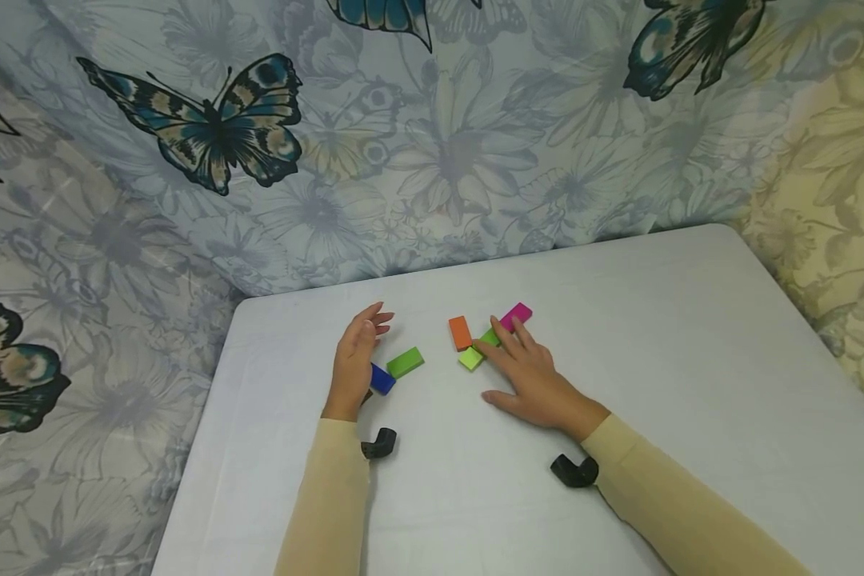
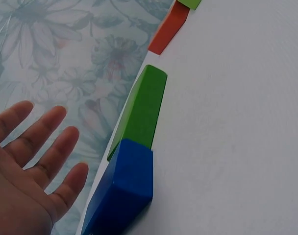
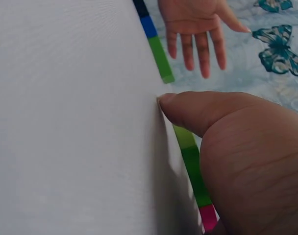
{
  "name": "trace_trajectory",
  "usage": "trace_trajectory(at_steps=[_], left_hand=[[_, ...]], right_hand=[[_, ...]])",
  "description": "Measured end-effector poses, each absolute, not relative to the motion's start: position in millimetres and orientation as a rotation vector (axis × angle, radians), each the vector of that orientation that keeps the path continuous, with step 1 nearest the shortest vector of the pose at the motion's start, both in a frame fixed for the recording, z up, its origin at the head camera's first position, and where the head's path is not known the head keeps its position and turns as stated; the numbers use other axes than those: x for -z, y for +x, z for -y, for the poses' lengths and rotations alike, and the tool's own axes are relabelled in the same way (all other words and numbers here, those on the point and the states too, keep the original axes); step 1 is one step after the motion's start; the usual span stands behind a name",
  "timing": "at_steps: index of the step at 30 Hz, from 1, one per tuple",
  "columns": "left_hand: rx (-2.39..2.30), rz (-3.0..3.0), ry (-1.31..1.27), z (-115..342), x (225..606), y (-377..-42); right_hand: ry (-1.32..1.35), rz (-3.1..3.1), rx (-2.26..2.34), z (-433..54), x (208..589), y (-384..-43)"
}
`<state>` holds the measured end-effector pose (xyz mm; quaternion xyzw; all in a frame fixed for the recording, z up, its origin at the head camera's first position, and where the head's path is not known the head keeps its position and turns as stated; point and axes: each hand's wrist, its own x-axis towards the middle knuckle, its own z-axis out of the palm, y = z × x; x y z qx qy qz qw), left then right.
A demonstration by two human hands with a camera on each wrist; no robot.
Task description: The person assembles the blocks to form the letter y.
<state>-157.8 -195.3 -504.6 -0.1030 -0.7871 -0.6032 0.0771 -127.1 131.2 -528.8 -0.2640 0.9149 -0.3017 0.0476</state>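
Note:
My left hand (image 1: 350, 368) is on the left with its fingers extended, beside a blue block (image 1: 382, 380). A green block (image 1: 406, 362) touches the blue one end to end; a dark block (image 1: 366, 397) behind the wrist is mostly hidden. In the left wrist view the palm and fingers (image 2: 64, 142) hold nothing. Spread fingers of my right hand (image 1: 536, 384) reach over a second green block (image 1: 487, 339) and a magenta block (image 1: 516, 315); whether they press on them I cannot tell. A lime block (image 1: 470, 359) and an orange block (image 1: 459, 333) lie by its fingertips.
A white-covered table (image 1: 446, 496) carries the blocks. Behind it hangs a butterfly-and-flower patterned cloth (image 1: 461, 160), which meets the table's far edge. Black curved pieces (image 1: 574, 471) stick out at both wrists.

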Motion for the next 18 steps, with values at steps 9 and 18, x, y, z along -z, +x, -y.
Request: trace_trajectory(at_steps=[9,18], left_hand=[[1.83,2.331,-0.218,204.8,516.8,-152.7],[1.864,2.352,-0.155,206.2,527.6,-149.8]], right_hand=[[-0.769,-2.816,0.849,-126.6,528.5,-134.1],[-0.775,-2.826,0.81,-123.1,530.6,-134.1]])
